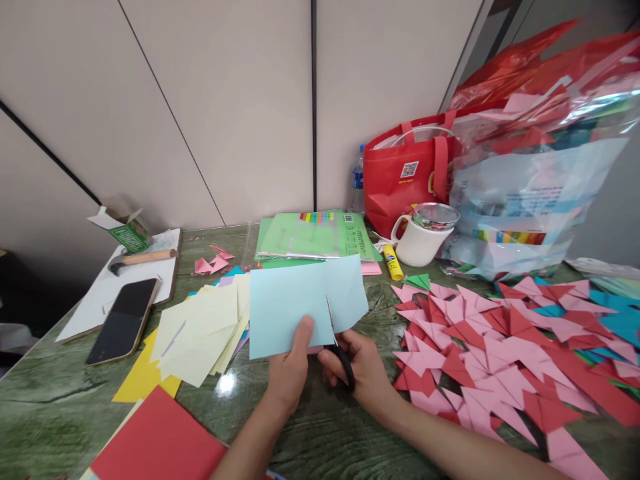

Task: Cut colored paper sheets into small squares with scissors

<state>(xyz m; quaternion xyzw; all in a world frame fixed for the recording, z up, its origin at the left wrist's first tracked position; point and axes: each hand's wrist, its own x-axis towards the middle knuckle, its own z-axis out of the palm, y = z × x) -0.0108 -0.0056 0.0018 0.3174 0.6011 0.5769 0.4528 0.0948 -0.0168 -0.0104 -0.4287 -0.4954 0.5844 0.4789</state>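
My left hand (293,370) pinches a light blue sheet (300,303); my right hand (363,373), fingers closed through black scissors (340,353), cuts it above the green table (300,427).

Red tote bag (405,177): a white square QR code is printed on its front; no wording can be made out.
Green paper pack (315,235): a strip of rainbow-coloured swatches, a barcode-like label and small dark symbols are borne along the top edge; the lettering is too small to be read.
Green-and-white carton (125,230): printed marks are seen on its green face, illegible.
No legible words or numbers are found.
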